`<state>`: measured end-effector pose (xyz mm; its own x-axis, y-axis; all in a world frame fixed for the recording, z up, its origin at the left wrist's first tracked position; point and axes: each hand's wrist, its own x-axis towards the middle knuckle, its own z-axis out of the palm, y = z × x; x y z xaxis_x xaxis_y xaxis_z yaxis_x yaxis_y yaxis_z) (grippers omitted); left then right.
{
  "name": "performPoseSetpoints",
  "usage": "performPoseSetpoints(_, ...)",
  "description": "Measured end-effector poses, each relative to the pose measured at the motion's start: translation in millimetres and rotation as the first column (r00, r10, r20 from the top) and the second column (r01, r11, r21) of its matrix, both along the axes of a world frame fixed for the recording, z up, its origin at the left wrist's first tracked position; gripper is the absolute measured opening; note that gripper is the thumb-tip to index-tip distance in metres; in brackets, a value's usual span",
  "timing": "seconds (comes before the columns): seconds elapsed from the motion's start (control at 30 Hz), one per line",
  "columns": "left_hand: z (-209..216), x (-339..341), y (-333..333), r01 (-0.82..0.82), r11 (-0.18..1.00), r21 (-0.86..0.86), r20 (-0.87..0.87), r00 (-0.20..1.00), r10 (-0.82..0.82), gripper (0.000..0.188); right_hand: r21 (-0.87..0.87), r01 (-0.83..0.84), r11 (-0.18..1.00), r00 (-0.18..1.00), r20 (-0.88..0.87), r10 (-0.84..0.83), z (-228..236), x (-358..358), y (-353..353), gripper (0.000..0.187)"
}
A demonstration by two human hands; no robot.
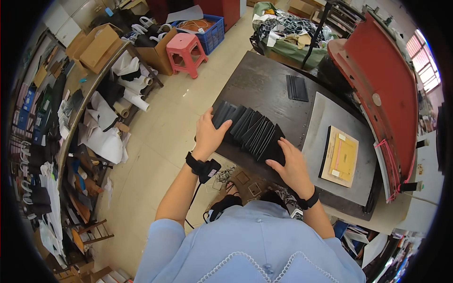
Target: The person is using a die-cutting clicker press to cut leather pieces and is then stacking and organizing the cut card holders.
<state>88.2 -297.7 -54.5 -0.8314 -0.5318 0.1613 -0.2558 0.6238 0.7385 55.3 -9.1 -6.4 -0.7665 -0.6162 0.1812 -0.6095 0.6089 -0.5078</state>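
A fanned row of several thin black sheets [252, 129] lies on the dark worktable [264, 80]. My left hand [207, 134] grips the left end of the row, thumb over the first sheets. At the right end my right hand [290, 160] presses down on the last sheets, fingers spread. Both wrists wear black bands. A small separate stack of black sheets [297, 88] rests farther back on the table. To the right, a tan die board [340, 155] sits on a grey plate [330, 115].
A red hinged press platen [382, 75] stands open at the right. A pink stool [185, 53], a blue crate [212, 33] and cardboard boxes [96, 47] are on the floor at the back left. Cluttered shelves [71, 122] run along the left. A sack of scraps [288, 37] sits behind the table.
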Motion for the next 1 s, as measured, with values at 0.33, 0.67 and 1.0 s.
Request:
performPoseSetpoints(0.33,42.4,-19.2,-23.3,0.134,0.827,0.547,0.163,0.951,-0.262,0.076,-0.162,0.062,0.985,0.945,0.327,-0.006,-2.4,-19.1,-11.9,0.085)
performPoseSetpoints(0.67,64.5,-41.2,29.4,0.473,0.764,0.439,0.203,0.776,-0.597,0.088,-0.246,0.1,0.964,0.828,0.557,0.056,10.5,-34.9,1.7,0.111)
performPoseSetpoints(1.0,117.2,-10.3,37.0,0.455,0.85,0.265,0.121,0.859,-0.497,0.077,-0.312,0.061,0.948,0.92,0.387,0.068,31.2,-20.1,-2.8,0.115)
